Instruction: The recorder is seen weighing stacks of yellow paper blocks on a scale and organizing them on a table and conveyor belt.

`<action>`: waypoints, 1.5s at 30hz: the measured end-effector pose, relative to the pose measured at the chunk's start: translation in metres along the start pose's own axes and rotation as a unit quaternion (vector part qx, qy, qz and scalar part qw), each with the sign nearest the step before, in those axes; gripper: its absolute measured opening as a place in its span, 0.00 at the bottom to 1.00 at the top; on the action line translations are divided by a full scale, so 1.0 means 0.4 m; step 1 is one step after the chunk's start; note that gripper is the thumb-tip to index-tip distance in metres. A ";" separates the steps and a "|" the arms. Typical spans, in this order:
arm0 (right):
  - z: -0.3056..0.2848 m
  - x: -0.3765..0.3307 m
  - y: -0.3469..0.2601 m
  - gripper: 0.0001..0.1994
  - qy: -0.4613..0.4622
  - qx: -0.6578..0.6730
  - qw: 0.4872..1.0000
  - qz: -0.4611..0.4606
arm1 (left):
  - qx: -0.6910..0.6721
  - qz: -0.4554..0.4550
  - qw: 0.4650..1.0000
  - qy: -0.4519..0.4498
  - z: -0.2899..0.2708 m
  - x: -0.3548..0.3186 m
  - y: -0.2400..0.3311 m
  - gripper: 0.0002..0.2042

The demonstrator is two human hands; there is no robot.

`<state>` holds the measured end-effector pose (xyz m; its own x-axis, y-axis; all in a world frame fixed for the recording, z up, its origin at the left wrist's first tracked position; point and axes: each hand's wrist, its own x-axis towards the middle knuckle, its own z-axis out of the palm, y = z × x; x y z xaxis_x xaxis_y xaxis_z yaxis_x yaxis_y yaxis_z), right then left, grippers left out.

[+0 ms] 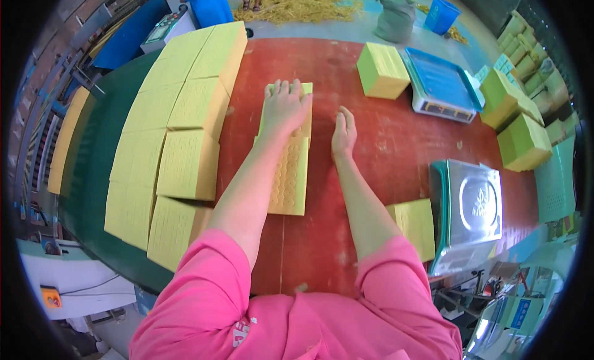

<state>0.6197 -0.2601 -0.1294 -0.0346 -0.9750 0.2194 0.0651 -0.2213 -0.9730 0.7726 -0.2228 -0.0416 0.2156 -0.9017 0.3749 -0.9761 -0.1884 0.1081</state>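
Head view: left hand lies flat, fingers spread open, pressing the far end of a long yellow embossed paper stack mid red table. Right hand just beside the stack, fingers straight and together, resting on the table, holding nothing. Larger yellow stacks lie left.

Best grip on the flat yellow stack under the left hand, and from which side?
Judging by pose: the yellow stack lies flat and long on the red table, left hand pressing its far end, right hand alongside. Probably pinch the two long edges from above, mid-length, where the near half is uncovered.
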 end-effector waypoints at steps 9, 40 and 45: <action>-0.185 -0.317 -0.088 0.17 -0.055 0.165 0.968 0.183 | 0.012 -0.055 0.998 -0.012 -0.133 -0.322 0.185 0.29; -0.786 -1.015 -0.256 0.22 -0.214 0.407 0.717 0.523 | -0.197 0.024 0.977 -0.079 -0.414 -1.017 0.458 0.31; -0.951 -0.999 -0.385 0.31 -0.319 0.326 0.767 0.450 | -0.334 -0.024 0.934 -0.125 -0.469 -1.063 0.538 0.29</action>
<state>0.2440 0.1709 -0.0941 0.7993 -0.5031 -0.3287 0.2688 0.7885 -0.5532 0.4761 0.1932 -0.0051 0.1629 -0.9771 0.1370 -0.7127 -0.0205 0.7012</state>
